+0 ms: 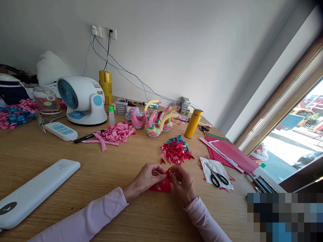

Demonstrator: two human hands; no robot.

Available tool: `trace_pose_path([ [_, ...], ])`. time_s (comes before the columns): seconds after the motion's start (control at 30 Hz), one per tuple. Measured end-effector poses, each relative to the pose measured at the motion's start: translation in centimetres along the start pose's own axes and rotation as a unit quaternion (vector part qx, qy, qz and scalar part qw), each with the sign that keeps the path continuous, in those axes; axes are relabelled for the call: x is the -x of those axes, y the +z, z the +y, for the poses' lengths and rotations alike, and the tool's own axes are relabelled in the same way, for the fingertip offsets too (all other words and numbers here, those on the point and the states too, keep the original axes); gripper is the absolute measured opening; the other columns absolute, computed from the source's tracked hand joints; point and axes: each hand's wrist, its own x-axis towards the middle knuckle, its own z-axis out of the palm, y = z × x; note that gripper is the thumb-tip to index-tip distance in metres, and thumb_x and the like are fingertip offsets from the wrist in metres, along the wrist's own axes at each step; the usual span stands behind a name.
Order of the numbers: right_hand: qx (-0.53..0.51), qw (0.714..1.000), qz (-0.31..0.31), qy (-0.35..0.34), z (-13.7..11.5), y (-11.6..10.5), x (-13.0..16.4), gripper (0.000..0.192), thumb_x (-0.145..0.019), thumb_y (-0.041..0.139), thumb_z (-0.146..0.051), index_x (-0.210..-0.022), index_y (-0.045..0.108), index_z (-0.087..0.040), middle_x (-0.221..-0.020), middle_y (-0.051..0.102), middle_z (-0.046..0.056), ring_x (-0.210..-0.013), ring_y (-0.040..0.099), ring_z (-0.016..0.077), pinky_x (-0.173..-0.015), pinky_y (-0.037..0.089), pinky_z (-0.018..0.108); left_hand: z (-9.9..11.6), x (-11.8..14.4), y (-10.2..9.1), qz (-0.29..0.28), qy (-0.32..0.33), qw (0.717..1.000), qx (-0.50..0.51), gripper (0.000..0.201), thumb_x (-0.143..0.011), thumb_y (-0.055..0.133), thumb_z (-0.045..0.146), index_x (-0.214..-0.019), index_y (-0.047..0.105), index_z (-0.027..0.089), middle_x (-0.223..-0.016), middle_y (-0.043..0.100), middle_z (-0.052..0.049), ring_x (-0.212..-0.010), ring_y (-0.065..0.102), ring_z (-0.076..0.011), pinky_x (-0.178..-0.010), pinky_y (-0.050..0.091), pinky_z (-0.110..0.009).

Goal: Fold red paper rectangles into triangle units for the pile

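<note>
My left hand (145,178) and my right hand (183,183) meet over a small red piece of paper (163,186) on the wooden table (101,174). Fingers of both hands pinch its upper edge, where a fold stands up. Just beyond my hands lies a pile of folded red and teal paper triangles (176,150). Both sleeves are pale pink.
Black scissors (217,177) lie on a white sheet to the right, beside red paper sheets (230,153). Further back stand origami swans (153,121), a yellow flask (193,123), a pink paper pile (116,132), a glue bottle (111,115), a white fan (80,99). A white flat device (35,190) lies left.
</note>
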Motion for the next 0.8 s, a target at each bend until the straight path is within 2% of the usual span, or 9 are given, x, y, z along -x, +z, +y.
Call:
trace_pose_path([
  [0.13,0.002,1.000,0.004,0.004,0.1,-0.1,-0.1,0.010,-0.081,0.054,-0.026,-0.083,0.057,-0.017,-0.068,0.067,0.004,-0.055,0.066,0.0164,-0.052,0.053,0.025,0.4,0.3,0.0,-0.010,-0.022,0.999,0.031,0.036,-0.068,0.070,0.044,-0.080,0.065,0.011,-0.076,0.066,-0.004,-0.068,0.064,-0.0173,-0.056,0.055,-0.027],
  [0.23,-0.002,1.000,0.004,0.005,0.1,-0.1,-0.2,0.010,-0.081,0.054,-0.026,-0.081,0.058,-0.017,-0.066,0.066,0.004,-0.055,0.064,0.0158,-0.052,0.053,0.024,0.5,0.4,0.0,-0.003,-0.036,0.997,0.061,0.037,-0.063,0.075,0.041,-0.081,0.064,0.011,-0.077,0.067,-0.005,-0.072,0.065,-0.0191,-0.061,0.056,-0.029],
  [0.4,0.001,1.000,-0.001,-0.010,0.1,0.0,-0.1,0.011,-0.081,0.055,-0.026,-0.081,0.059,-0.016,-0.069,0.067,0.005,-0.057,0.063,0.0150,-0.050,0.052,0.023,0.2,0.3,0.0,-0.003,-0.053,0.995,0.087,0.042,-0.060,0.078,0.037,-0.090,0.064,0.011,-0.082,0.067,-0.006,-0.076,0.064,-0.0190,-0.059,0.055,-0.028],
  [0.57,0.012,1.000,-0.007,-0.022,0.0,0.1,0.0,0.010,-0.082,0.054,-0.024,-0.083,0.059,-0.016,-0.071,0.066,0.004,-0.057,0.063,0.0138,-0.050,0.051,0.021,-0.4,0.3,0.1,0.003,-0.063,0.995,0.072,0.039,-0.062,0.077,0.039,-0.088,0.067,0.011,-0.079,0.068,-0.006,-0.073,0.064,-0.0182,-0.057,0.054,-0.025],
  [0.7,0.039,0.998,-0.008,-0.050,0.0,0.4,0.2,0.014,-0.079,0.056,-0.019,-0.093,0.056,-0.017,-0.083,0.065,0.005,-0.063,0.063,0.0140,-0.051,0.052,0.022,-0.7,0.2,0.2,0.033,-0.049,0.997,0.057,0.040,-0.062,0.076,0.040,-0.088,0.065,0.011,-0.080,0.067,-0.006,-0.071,0.064,-0.0188,-0.052,0.053,-0.025],
  [0.8,0.056,0.996,0.003,-0.076,0.0,0.7,0.3,0.022,-0.078,0.052,-0.014,-0.100,0.052,-0.018,-0.085,0.062,0.005,-0.063,0.062,0.0137,-0.050,0.052,0.023,-0.8,0.2,0.5,0.033,-0.019,0.998,0.050,0.038,-0.064,0.075,0.041,-0.086,0.065,0.011,-0.082,0.065,-0.006,-0.071,0.064,-0.0193,-0.050,0.054,-0.025],
])
